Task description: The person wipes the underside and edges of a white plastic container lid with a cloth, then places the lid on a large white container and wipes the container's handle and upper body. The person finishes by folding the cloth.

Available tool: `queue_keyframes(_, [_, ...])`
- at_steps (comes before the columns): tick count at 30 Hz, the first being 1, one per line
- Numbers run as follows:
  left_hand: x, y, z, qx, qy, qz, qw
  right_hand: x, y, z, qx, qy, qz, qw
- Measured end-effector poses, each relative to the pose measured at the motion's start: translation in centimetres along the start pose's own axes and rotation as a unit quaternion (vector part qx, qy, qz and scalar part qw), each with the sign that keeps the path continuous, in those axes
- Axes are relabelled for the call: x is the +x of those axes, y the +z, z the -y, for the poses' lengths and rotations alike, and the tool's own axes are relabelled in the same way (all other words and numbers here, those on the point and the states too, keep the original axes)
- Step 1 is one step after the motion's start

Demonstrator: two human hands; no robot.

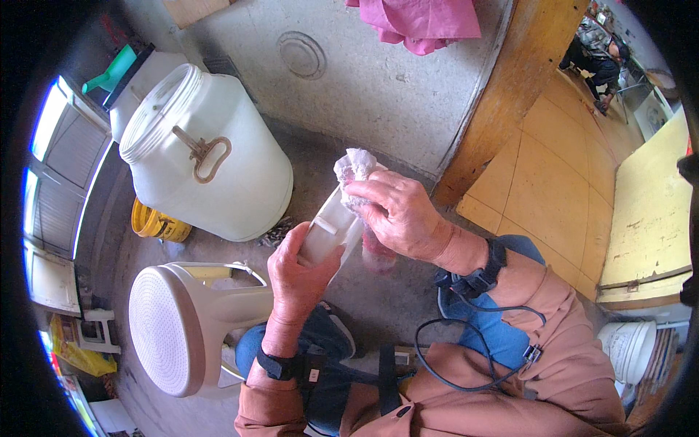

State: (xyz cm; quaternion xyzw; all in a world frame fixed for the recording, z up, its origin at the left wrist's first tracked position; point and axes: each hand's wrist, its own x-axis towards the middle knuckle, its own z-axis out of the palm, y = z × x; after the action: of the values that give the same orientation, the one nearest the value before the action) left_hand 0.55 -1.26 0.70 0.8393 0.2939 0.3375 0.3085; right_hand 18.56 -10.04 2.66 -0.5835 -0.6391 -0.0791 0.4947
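Note:
My left hand [303, 276] grips the near end of a white plastic piece [321, 241], a narrow, shallow part with raised edges and a short crossbar inside. In my right hand [407, 216] is a bunched white and pinkish cloth [355, 164], pressed against the far end of the piece. A blurred pink and white part hangs below the right hand; whether it belongs to the cloth I cannot tell. Close to my left forearm, a white plastic stool [161, 330] lies on its side, its dotted seat facing left.
A large white plastic barrel [246, 175] with a brown handle stands ahead to the left, near a yellow bucket [144, 218] and a green scoop [114, 71]. Pink fabric [420, 22] hangs by the wall. Beyond the wooden door frame [508, 93], another person [595, 52] crouches on yellow tiles.

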Motion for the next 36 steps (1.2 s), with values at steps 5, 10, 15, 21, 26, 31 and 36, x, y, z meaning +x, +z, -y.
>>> queue_keyframes(5, [0.0,0.3,-0.5,0.01,0.025,-0.001,1.0,0.1,0.1,-0.3,-0.027,0.041,0.001,0.999])
queue_keyframes(10, [-0.1,0.9,-0.5,0.062,0.068,-0.001,0.996,-0.5,1.3,0.4,-0.048,0.044,0.009,0.998])
queue_keyframes(15, [-0.3,1.1,-0.3,0.084,0.057,0.015,0.995,-0.1,1.3,0.1,-0.036,0.047,0.022,0.998])
queue_keyframes(21, [-0.2,1.0,0.0,0.083,0.084,-0.011,0.993,0.1,1.5,1.2,-0.028,0.088,0.018,0.996])
queue_keyframes(26, [-0.3,0.5,0.4,0.077,0.083,0.003,0.994,-0.1,1.8,1.1,0.004,0.098,0.031,0.995])
queue_keyframes(31, [-0.2,-0.1,0.2,0.037,0.051,0.012,0.998,0.5,0.6,0.0,0.019,0.127,0.009,0.992])
queue_keyframes(36, [0.0,-0.9,0.4,0.021,-0.002,-0.009,1.0,0.8,-1.5,-0.3,0.129,0.24,-0.014,0.962])
